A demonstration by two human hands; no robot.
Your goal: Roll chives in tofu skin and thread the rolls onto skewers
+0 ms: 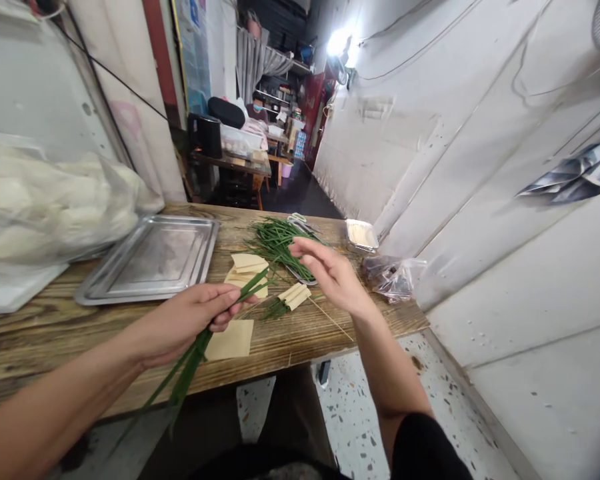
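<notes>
My left hand (215, 308) is closed around a small bunch of Chinese chives (194, 363), whose long ends hang past the table's front edge. My right hand (333, 273) is raised with its fingers stretched out, holding nothing, beside a heap of chives (275, 241) on a metal tray. Below it lies a tofu-skin roll (294, 297) with chives inside and a thin skewer (333, 320) extending from it. A flat square of tofu skin (233, 340) rests under my left hand. More tofu-skin pieces (247, 263) are stacked just behind that hand.
An empty metal tray (180, 293) sits on the wooden table (275, 353) at left, near a large plastic bag (55, 200) of pale pieces. Scissors (297, 217), a white container (362, 235) and a plastic bag (390, 277) are toward the right. A person (257, 110) is in the background.
</notes>
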